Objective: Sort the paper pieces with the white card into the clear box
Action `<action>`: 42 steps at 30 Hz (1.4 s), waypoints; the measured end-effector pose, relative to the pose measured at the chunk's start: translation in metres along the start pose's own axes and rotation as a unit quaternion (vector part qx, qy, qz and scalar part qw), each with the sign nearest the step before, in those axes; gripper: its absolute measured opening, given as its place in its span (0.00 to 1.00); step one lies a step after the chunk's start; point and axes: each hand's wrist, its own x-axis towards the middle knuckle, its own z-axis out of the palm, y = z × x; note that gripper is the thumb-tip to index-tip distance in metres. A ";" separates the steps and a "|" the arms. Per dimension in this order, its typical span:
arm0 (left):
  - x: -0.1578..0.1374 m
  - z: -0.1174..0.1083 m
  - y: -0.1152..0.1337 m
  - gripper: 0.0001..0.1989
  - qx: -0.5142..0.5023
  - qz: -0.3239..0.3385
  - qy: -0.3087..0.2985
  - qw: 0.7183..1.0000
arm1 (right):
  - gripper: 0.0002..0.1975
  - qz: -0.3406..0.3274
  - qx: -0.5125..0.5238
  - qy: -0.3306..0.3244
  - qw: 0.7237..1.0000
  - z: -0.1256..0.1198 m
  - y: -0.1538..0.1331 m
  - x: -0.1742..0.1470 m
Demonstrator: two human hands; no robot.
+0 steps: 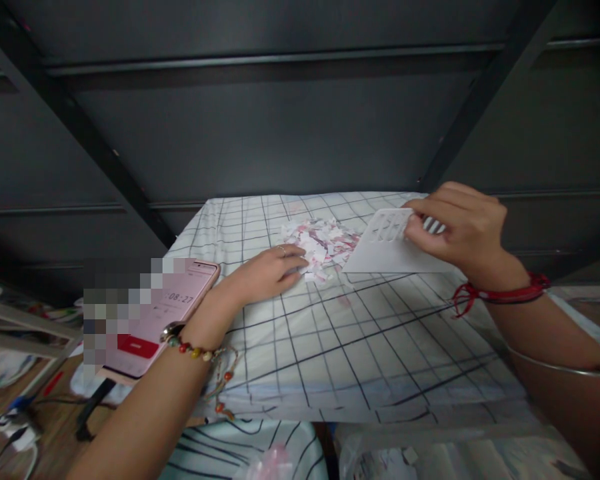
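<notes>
A heap of torn paper scraps (325,247), white with bits of pink and red, lies on the checked cloth. My left hand (275,270) rests at the heap's left edge, its fingers stretched out and touching the scraps. In my right hand (463,227) is a flat white slotted panel (380,250), pinched between thumb and fingers at its slotted upper part. The panel stands tilted, with its long lower edge down by the cloth and its left corner against the scraps. The rest of the panel's shape is hidden behind my right hand.
A white cloth with dark grid lines (330,347) covers the table. A phone (150,320) showing a timer stands at the left, with a cable (93,407) below it. A dark panelled wall (260,133) rises behind. Below the front edge is a striped basin (210,453).
</notes>
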 end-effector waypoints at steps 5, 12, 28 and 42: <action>0.000 0.001 0.000 0.12 0.009 0.007 -0.001 1.000 | 0.04 -0.047 0.042 -0.005 0.998 -0.005 0.006 0.002; 0.000 0.000 0.001 0.12 0.001 0.002 -0.001 1.000 | 0.05 -0.007 0.031 -0.004 1.000 0.004 0.000 -0.003; 0.000 0.000 0.001 0.12 0.000 0.001 0.003 1.000 | 0.04 -0.030 0.054 -0.017 0.998 0.001 -0.005 0.001; 0.000 -0.001 0.002 0.12 0.011 0.009 0.005 1.000 | 0.05 -0.043 0.033 0.002 0.999 0.000 -0.023 0.006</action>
